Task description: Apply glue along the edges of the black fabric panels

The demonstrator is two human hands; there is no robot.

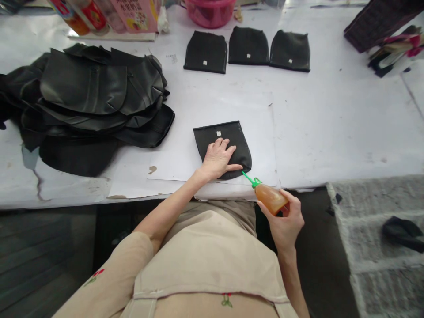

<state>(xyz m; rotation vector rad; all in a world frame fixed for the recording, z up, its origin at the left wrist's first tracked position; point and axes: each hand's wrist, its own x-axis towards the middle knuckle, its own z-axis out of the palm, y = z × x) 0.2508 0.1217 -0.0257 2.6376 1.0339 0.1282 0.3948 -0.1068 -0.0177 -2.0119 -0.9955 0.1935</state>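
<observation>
The flat black leather-like piece with a rounded near end and a small pale square patch (218,133) lies on a thin white sheet (172,165) at the near edge of the white-covered tabletop (334,119), straight before the person. The bare left hand (217,160) rests palm down on the black piece (241,145), fingers spread wide and gripping nothing, presumably so that its weight stops the piece sliding. The thumb points right, toward the near right corner, leaving that edge exposed.

The right hand (289,215) curls its fingers around a rounded amber bottle (269,198), holding it by its broad end, which likely lets the slim green nozzle (248,178) be aimed freely. The nozzle slants far and left to that corner; whether it touches cannot be told.

At the far side, three similar black pieces (248,46) lie in a row, straight edges near and patches facing up, perhaps spaced out to avoid stacking. A heaped pile of black leather-like flaps (86,88) sits to the left, seemingly within easy reach.
</observation>
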